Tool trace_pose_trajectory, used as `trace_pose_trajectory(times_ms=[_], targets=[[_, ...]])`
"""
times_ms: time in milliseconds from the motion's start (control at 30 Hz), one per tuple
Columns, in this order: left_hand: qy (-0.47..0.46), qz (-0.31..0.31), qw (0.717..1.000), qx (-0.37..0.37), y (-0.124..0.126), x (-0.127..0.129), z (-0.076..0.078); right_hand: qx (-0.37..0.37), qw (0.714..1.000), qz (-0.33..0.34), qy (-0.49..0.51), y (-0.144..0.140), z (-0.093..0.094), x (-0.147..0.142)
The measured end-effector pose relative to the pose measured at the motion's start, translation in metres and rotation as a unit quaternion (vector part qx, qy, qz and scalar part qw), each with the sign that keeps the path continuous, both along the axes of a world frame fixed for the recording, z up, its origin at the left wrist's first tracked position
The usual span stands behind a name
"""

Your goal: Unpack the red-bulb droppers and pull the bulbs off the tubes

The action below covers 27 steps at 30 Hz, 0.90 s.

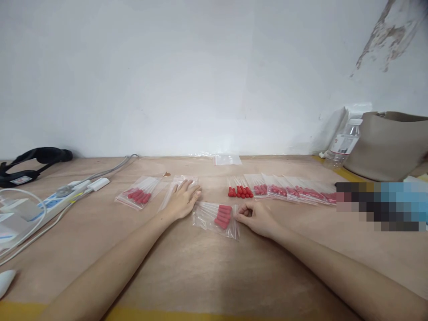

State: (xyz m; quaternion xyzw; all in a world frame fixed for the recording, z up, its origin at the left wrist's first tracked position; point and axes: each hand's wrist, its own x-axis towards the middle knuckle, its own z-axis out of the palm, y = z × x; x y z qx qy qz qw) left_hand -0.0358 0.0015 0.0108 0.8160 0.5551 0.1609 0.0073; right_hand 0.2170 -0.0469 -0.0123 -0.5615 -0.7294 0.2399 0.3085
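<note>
"Where's the bag of red sticks (pixel 223 217)?"
"On the table (pixel 187 272). I see the right hand (pixel 256 216) pinching the bag's edge."
"And the left hand (pixel 181 199)?"
"Its grip is spread apart, on a clear bag (pixel 166 199)."

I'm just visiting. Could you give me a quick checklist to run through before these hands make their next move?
1. Left hand steady: ok, spread flat over a clear bag.
2. Right hand gripping the front bag: cannot tell; its curled fingers are at the bag's right edge.
3. Red tips inside the front bag: ok, lined up side by side.
4. Front bag's seal fully closed: cannot tell, too fine to see.
5. All red pieces bagged: not ok; the brighter red group behind the front bag looks loose.
6. Power strip away from both hands: ok, off to the left.
</note>
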Motion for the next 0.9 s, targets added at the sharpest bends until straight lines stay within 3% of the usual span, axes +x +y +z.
trace_pose_trajectory(times_ms=[67,167,233,400,567,733,900], targets=[[-0.030,-0.098,0.994,0.038,-0.010,0.010,0.005,-0.002,1.000,-0.005,0.000,0.000,0.001,-0.002],[-0.036,-0.270,0.962,-0.002,-0.029,0.030,0.008,0.023,1.000,-0.009,0.015,0.001,-0.001,-0.001],[-0.046,-0.308,0.950,-0.033,-0.043,0.042,0.005,0.029,0.999,-0.002,0.024,0.003,-0.003,0.001],[-0.063,-0.244,0.967,-0.041,-0.064,0.054,-0.001,-0.011,0.997,0.065,0.045,0.009,-0.007,0.008],[-0.006,-0.197,0.980,0.011,-0.067,0.055,0.007,-0.029,0.992,0.094,0.075,0.010,-0.009,0.011],[-0.067,-0.216,0.974,0.013,-0.057,0.057,0.005,-0.079,0.980,0.153,0.103,0.005,-0.005,0.009],[-0.080,-0.238,0.968,0.013,-0.051,0.059,-0.006,-0.049,0.979,0.180,0.086,0.003,-0.001,0.007]])
